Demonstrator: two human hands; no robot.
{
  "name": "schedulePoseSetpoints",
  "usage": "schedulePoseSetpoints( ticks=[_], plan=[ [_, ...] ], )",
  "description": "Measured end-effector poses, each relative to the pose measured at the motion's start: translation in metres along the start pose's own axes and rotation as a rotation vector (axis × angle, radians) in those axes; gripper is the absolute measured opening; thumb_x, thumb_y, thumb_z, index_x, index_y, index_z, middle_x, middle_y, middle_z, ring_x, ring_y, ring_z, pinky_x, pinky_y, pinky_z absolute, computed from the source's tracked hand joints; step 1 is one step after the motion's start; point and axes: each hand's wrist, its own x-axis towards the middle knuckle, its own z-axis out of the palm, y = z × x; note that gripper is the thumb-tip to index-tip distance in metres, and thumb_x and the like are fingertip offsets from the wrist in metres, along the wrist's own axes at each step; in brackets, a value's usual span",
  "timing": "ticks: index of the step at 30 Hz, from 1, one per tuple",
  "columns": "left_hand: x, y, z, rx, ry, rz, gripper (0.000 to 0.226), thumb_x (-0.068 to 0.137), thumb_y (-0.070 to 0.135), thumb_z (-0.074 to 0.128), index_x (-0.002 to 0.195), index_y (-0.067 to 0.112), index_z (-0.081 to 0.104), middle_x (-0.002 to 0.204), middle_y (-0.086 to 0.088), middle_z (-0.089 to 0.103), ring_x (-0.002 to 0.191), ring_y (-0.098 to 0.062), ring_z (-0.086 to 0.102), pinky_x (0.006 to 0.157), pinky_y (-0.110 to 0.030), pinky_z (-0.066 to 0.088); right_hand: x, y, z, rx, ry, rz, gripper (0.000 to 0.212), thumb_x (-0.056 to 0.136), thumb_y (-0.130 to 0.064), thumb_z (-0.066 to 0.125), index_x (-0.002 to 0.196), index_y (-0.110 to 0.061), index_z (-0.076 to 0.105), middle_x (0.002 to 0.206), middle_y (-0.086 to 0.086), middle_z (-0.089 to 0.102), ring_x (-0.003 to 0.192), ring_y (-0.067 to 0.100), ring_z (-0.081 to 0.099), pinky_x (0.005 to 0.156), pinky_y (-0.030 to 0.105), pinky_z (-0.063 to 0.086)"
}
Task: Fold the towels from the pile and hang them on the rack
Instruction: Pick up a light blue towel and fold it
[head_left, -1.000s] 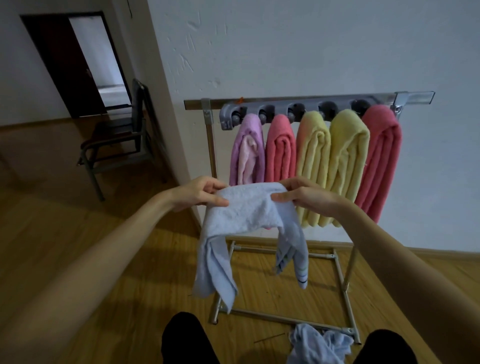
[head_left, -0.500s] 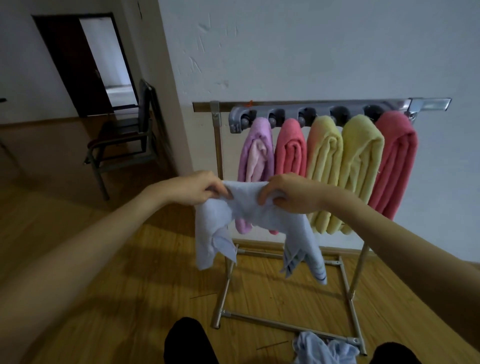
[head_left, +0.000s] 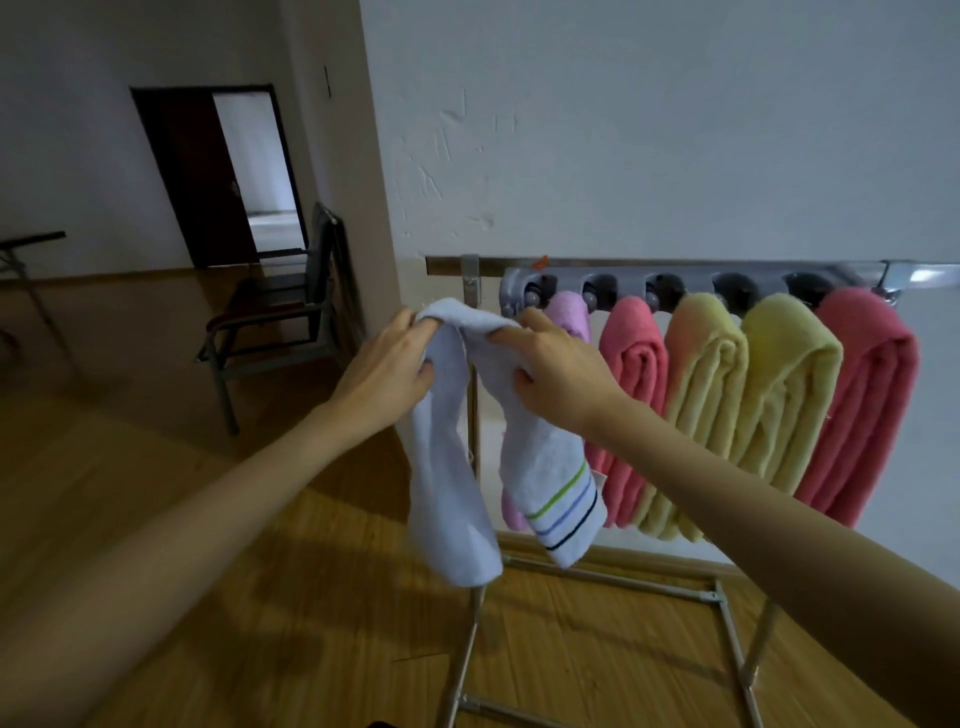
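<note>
1. Two hands: your left hand (head_left: 387, 364) and right hand (head_left: 558, 366) each pinch the top fold of the pale blue towel (head_left: 457, 467), raised beside the rack (head_left: 675, 273) at its left end.
2. Five folded towels hang there: lilac (head_left: 569, 317), pink (head_left: 631, 395), two yellow, pink.
3. One chair (head_left: 280, 322), left.

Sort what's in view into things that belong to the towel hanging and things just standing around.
Job: blue towel, gripped by left hand and right hand; rack; hung purple, pink, yellow towels.
Bystanders: chair, doorway.
</note>
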Motion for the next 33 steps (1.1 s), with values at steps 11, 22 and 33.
schedulePoseSetpoints(
  ticks=[11, 22, 33],
  plan=[
    [0.055, -0.019, -0.001, 0.214, 0.031, -0.001, 0.029, 0.089, 0.000, 0.049, 0.118, 0.004, 0.049, 0.112, -0.021, 0.049, 0.088, -0.037, 0.056, 0.069, -0.039, 0.044, 0.053, -0.023, 0.026, -0.267, 0.031, 0.232, 0.047, 0.085, 0.003, 0.050, 0.130, -0.007, 0.043, 0.136, 0.015, 0.036, 0.088, 0.033, 0.062, 0.056, 0.034, 0.035],
    [0.059, -0.018, 0.053, 0.326, 0.053, 0.031, 0.036, 0.097, 0.014, 0.050, 0.131, 0.009, 0.039, 0.109, -0.016, 0.049, 0.087, -0.027, 0.056, 0.064, -0.030, 0.042, 0.053, -0.001, 0.059, -0.176, 0.119, 0.439, 0.058, 0.080, 0.005, 0.055, 0.133, -0.006, 0.036, 0.142, 0.014, 0.030, 0.104, 0.028, 0.056, 0.052, 0.033, 0.032],
    [0.101, 0.004, 0.066, 0.258, 0.086, 0.034, 0.041, 0.097, 0.019, 0.048, 0.135, 0.008, 0.040, 0.114, -0.018, 0.048, 0.096, -0.033, 0.056, 0.077, -0.039, 0.052, 0.072, 0.018, 0.066, -0.122, 0.212, 0.592, 0.060, 0.089, -0.002, 0.051, 0.143, -0.006, 0.025, 0.157, 0.010, 0.009, 0.101, 0.027, 0.059, 0.053, 0.035, 0.042]
  ],
)
